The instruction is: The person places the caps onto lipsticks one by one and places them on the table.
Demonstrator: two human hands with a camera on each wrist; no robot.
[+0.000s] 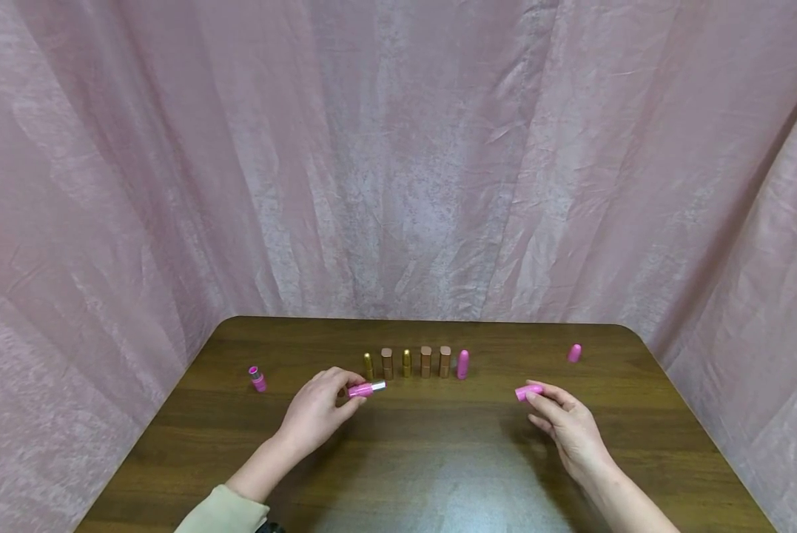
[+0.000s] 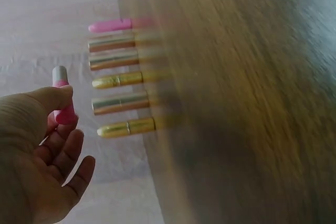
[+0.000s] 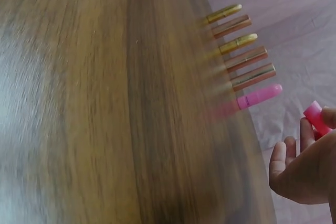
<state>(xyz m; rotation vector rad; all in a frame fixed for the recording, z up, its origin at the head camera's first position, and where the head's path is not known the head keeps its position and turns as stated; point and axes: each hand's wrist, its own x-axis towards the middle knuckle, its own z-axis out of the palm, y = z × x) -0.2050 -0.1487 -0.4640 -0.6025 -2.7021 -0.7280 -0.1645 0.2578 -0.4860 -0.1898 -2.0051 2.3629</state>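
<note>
My left hand (image 1: 314,411) pinches an uncapped pink lipstick (image 1: 360,390) between thumb and fingers, its silver collar pointing right. In the left wrist view that lipstick (image 2: 64,115) is tilted, silver end up, while the other fingers are spread below it. On the right, my right hand (image 1: 574,437) pinches a pink lipstick cap (image 1: 522,393) by one end. The right wrist view shows the cap (image 3: 313,113) partly cut off by the frame edge. Both pieces are held above the table, well apart from each other.
Across the back of the wooden table (image 1: 438,459) stands a row of closed lipsticks: gold ones (image 1: 407,363), rose-gold ones (image 1: 426,362) and a pink one (image 1: 462,365). Another uncapped pink lipstick (image 1: 258,381) stands far left, a pink cap (image 1: 574,353) far right. Pink curtains (image 1: 398,163) hang behind.
</note>
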